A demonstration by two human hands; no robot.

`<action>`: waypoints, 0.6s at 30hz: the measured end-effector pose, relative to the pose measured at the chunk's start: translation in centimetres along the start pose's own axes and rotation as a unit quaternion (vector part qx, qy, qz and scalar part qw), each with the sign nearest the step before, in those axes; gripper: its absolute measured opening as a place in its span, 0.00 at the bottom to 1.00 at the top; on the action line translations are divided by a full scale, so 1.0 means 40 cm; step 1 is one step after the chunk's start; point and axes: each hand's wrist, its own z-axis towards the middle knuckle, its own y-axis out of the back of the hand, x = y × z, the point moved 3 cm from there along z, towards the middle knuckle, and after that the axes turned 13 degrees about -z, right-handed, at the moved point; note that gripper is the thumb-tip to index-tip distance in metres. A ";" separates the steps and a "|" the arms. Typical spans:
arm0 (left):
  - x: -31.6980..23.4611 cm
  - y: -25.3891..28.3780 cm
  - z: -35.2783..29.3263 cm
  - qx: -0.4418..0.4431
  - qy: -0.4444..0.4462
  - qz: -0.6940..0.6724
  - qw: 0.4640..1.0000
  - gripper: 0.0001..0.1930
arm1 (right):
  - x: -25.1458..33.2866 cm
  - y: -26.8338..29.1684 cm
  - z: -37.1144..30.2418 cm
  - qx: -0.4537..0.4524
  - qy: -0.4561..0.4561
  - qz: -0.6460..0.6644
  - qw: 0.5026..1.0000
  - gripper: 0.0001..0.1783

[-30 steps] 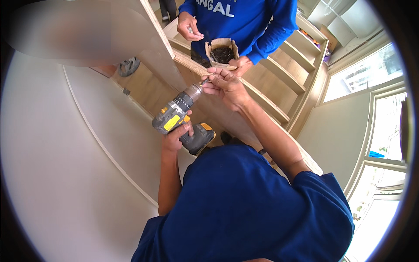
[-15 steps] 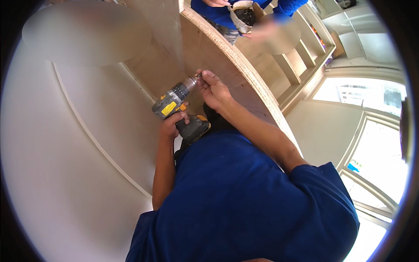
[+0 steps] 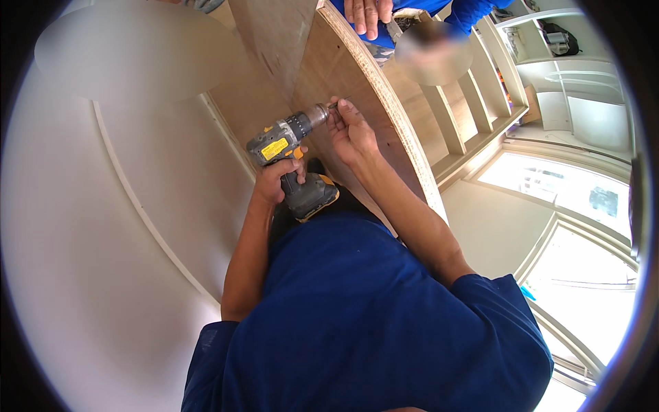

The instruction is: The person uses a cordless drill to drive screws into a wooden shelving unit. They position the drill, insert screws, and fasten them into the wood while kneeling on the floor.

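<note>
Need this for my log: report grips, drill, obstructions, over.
Left grip wrapped around drill. Right grip at tip of chuck. Wooden panel alongside right forearm, not visibly blocking.

Item: a cordless power drill, grey and black plastic with yellow-orange parts [image 3: 279, 131]. On its side housing we note one bright yellow, roughly rectangular label [image 3: 274, 148], slanted with the tool; its fine dark marks are too small for us to read. On the black ribbed collar [image 3: 299, 125] behind the metal chuck [image 3: 318, 115] we note small pale marks, likewise unreadable.
</note>
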 end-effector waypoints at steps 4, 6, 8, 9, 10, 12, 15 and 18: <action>0.031 -0.015 0.025 -0.011 0.025 -0.009 1.000 0.21 | -0.016 0.033 0.036 -0.026 0.026 0.013 0.999 0.10; 0.061 0.000 0.027 -0.012 0.045 -0.071 0.996 0.21 | -0.017 0.039 0.043 -0.045 0.022 0.017 0.999 0.11; 0.077 0.006 0.032 -0.013 0.052 -0.078 0.996 0.21 | -0.016 0.039 0.025 -0.054 0.004 0.023 0.998 0.12; 0.075 0.008 0.031 -0.012 0.056 -0.080 0.995 0.21 | -0.013 0.038 0.009 -0.028 -0.014 0.004 1.000 0.13; 0.072 0.014 0.030 -0.010 0.052 -0.080 0.995 0.21 | -0.002 0.047 -0.009 -0.001 -0.034 -0.015 0.999 0.14; 0.070 0.015 0.033 -0.005 0.043 -0.081 0.996 0.21 | 0.039 0.064 -0.077 0.051 -0.046 -0.140 0.988 0.15; 0.058 0.007 0.024 -0.001 0.044 -0.070 0.997 0.21 | 0.164 0.034 -0.203 0.069 0.090 -0.461 0.880 0.20; 0.037 -0.023 0.025 0.001 0.035 -0.060 0.998 0.21 | 0.274 0.003 -0.239 -0.024 0.393 -0.700 0.596 0.29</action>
